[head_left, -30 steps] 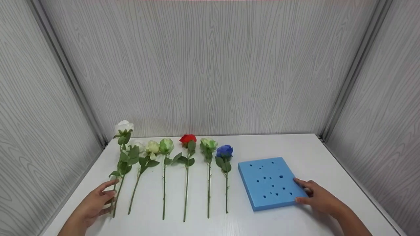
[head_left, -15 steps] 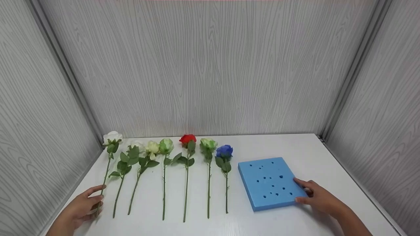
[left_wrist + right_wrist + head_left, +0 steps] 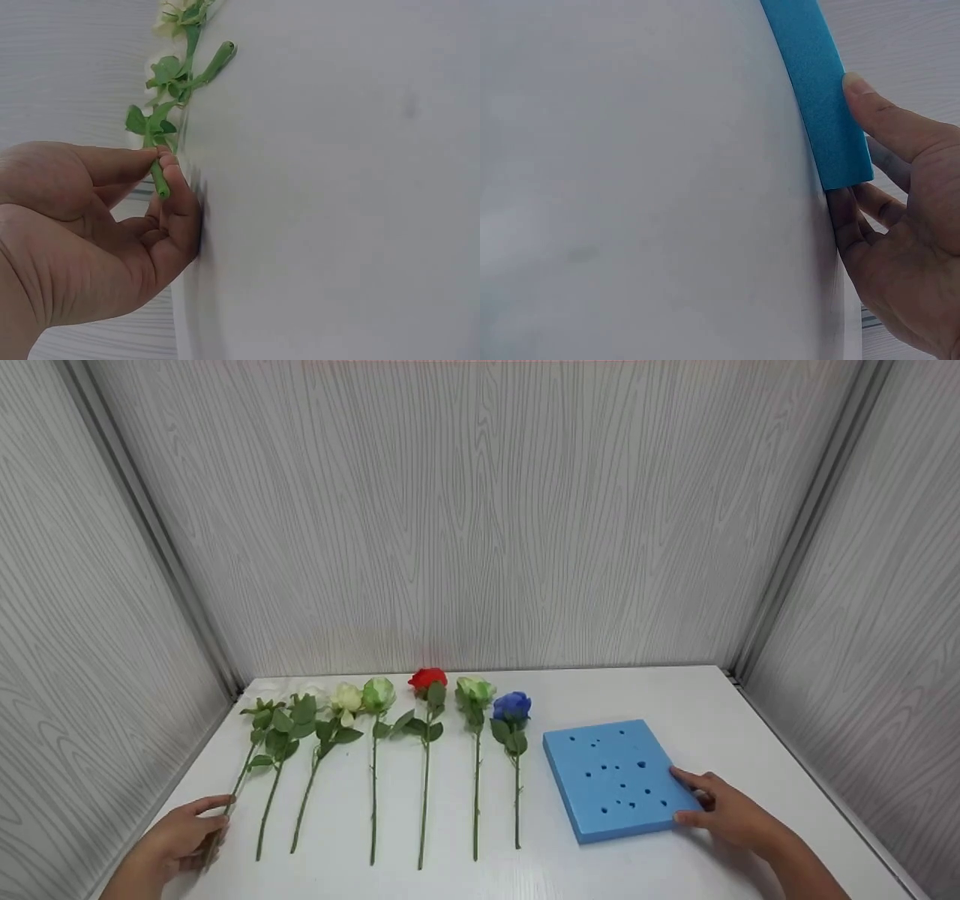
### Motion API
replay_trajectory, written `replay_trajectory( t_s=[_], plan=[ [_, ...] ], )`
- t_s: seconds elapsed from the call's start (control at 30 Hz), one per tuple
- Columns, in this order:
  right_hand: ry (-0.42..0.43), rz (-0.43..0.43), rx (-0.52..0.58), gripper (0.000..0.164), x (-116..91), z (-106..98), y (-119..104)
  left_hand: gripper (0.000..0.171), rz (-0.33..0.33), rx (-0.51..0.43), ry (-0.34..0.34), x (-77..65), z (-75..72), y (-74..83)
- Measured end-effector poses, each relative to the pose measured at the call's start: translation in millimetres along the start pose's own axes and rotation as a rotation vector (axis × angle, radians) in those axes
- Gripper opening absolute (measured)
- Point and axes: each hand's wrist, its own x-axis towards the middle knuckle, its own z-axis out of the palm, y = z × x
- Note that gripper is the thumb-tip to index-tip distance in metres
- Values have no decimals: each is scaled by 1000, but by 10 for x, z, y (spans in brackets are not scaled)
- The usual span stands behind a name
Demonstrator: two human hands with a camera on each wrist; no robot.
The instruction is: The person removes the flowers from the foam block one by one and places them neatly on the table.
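At the far left, my left hand (image 3: 184, 836) pinches the lower stem of a white rose (image 3: 246, 765). The rose lies along the table, its pale bloom at the back. In the left wrist view the cut end of the green stem (image 3: 159, 178) sticks out between thumb and fingertips. My right hand (image 3: 727, 811) grips the near right corner of a flat blue foam block (image 3: 619, 780) with several holes in its top. From the right wrist view, the thumb (image 3: 881, 112) lies against the block's edge, with curled fingers at its corner.
Left of the block several more roses lie in a row, blooms to the back: another white, a cream (image 3: 346, 697), two green, a red (image 3: 427, 678) and a blue one (image 3: 512, 706). Grey wood-grain panels (image 3: 480, 525) enclose the white table (image 3: 615, 870) on three sides.
My left hand has moved left and slightly toward me with the white rose, whose bloom has come down from a raised position onto the table. The right hand and block stay put.
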Motion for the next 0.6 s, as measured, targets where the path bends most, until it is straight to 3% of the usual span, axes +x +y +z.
replay_trajectory(
  t_s=[0.47,0.6],
  plan=[
    [1,-15,1,97,-22,0,-5,55,5,156,64,99,-78,-25],
    [1,-28,11,96,-30,3,1,54,35,195,84,141,-75,-48]
  ],
)
